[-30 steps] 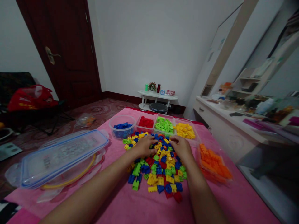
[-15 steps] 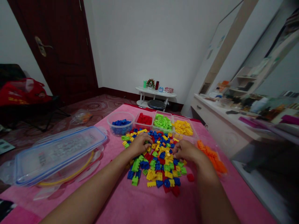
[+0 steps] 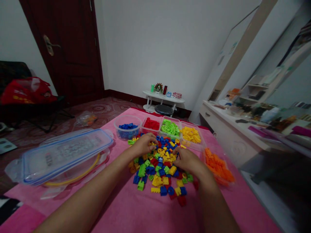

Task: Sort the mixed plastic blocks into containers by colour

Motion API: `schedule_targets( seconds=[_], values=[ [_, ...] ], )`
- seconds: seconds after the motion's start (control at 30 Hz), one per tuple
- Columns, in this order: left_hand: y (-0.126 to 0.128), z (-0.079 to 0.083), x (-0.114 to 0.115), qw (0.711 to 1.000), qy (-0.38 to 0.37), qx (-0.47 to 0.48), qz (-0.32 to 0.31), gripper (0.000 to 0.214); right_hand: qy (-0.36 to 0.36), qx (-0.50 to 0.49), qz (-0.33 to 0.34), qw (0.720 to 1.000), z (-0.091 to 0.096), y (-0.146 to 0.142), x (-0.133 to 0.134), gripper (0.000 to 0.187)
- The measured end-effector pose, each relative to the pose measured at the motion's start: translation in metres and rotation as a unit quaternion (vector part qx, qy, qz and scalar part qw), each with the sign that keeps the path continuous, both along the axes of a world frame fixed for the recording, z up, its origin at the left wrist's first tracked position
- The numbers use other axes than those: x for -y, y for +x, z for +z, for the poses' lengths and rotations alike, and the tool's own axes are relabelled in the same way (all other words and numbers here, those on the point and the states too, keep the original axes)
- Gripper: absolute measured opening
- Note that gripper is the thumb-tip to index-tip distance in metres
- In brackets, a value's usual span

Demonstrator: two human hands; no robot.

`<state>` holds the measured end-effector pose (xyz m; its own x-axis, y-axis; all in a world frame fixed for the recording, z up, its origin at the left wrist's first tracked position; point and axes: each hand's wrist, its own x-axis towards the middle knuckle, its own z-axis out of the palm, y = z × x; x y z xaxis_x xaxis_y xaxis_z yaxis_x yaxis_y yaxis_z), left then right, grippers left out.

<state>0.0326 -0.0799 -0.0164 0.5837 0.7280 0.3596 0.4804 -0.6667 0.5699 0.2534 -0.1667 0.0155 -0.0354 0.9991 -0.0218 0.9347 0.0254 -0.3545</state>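
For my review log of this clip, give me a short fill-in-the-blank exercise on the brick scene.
1. The left hand and right hand rest on the brick pile, which lies on a ____ cloth.
2. The round tub holds only ____ bricks.
3. The tub between the red tub and the yellow tub holds ____ bricks.
4. The orange bricks lie to the ____ of the pile.

Missing words: pink; blue; green; right.

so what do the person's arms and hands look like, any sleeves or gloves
The left forearm and right forearm are bare, with no sleeve in view. The left hand and right hand wear no gloves, and no watch, bracelet or ring shows, though the picture is dim.
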Motion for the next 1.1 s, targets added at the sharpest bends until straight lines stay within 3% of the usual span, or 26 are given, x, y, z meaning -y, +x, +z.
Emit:
schedule_targets(
  seconds=[0.1,0.2,0.3,0.43,0.6,0.7,0.77,0.87,0.93,1.1],
  values=[
    [-0.018,0.035,0.012,0.994,-0.069,-0.078,-0.031,0.018,0.031,0.007,0.026,0.999,0.015,-0.002,0.003,0.023],
    [-0.024,0.054,0.031,0.966,-0.148,-0.196,-0.083,0.032,-0.014,-0.001,0.067,0.998,0.022,-0.011,0.011,0.010],
    [-0.011,0.053,0.049,0.951,-0.107,-0.289,-0.035,0.039,-0.062,0.064,0.060,0.994,0.019,-0.026,0.017,0.017],
    [0.013,0.037,0.063,0.946,-0.052,-0.319,0.033,0.045,-0.059,0.151,0.043,0.986,0.010,-0.046,0.017,0.033],
    [0.018,0.030,0.062,0.952,-0.054,-0.299,0.035,0.031,-0.035,0.169,0.044,0.984,0.008,-0.041,0.013,0.018],
    [0.012,0.031,0.056,0.956,-0.057,-0.286,0.015,0.027,-0.031,0.070,0.051,0.996,0.007,-0.022,0.009,0.013],
    [0.009,0.030,0.053,0.961,-0.057,-0.269,0.013,0.028,-0.055,-0.074,0.055,0.994,0.003,-0.010,0.005,0.013],
    [0.006,0.026,0.048,0.969,-0.061,-0.237,0.020,0.024,-0.112,-0.292,0.059,0.948,-0.003,0.001,0.000,0.029],
    [0.004,0.023,0.042,0.974,-0.059,-0.217,0.032,0.021,-0.132,-0.373,0.060,0.916,-0.006,0.002,-0.002,0.036],
    [-0.005,0.030,0.026,0.990,-0.086,-0.104,0.028,0.016,-0.071,-0.520,-0.006,0.851,-0.011,-0.008,-0.009,0.038]
  ],
)
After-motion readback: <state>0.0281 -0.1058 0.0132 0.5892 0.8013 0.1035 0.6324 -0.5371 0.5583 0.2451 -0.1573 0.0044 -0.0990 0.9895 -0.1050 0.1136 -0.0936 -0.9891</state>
